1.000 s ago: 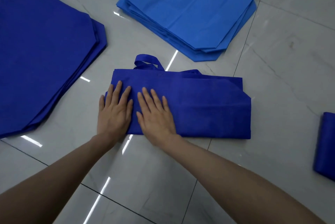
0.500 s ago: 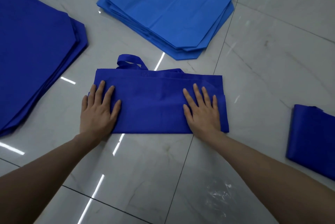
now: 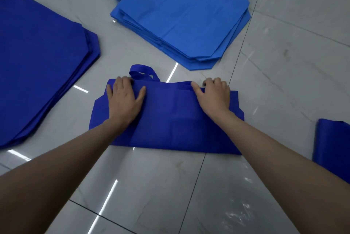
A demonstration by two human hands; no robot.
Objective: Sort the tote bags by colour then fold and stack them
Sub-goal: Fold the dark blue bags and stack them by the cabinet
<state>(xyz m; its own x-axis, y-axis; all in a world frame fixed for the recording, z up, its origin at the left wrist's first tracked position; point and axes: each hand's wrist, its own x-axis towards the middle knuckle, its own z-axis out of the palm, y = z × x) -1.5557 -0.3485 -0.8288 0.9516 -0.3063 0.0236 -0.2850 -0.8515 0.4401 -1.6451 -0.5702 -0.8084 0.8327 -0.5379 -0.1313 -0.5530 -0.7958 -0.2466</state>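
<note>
Left hand [image 3: 124, 99] is being pressed palm-down on the left end of the bag [image 3: 170, 120], with its thumb spread wide to the right and its fingers reaching to the far edge. The fingertips are being blurred there, so whether they are hooking over the edge cannot be told. The right hand [image 3: 214, 95] is being held on the right end of the bag's far edge. Its fingers are being curled over that edge and its thumb is being laid along the top, so the cloth is being gripped.

The bag, dark blue and folded into a wide band, is being kept flat on the floor [image 3: 284, 82] in the middle of the scene, between the two forearms. One handle [image 3: 142, 71] is being left sticking out as a loop past the far edge, just right of the left hand's fingers.

On the left, a dark pile [image 3: 37, 63] of unfolded bags is being kept flat, well apart from the bag. On the far side, a light pile [image 3: 181, 17] of paler blue bags is being kept, with its handles pointing far-left. At the right edge, a folded bag [image 3: 333, 142] in dark blue is being partly cut off by the frame.
</note>
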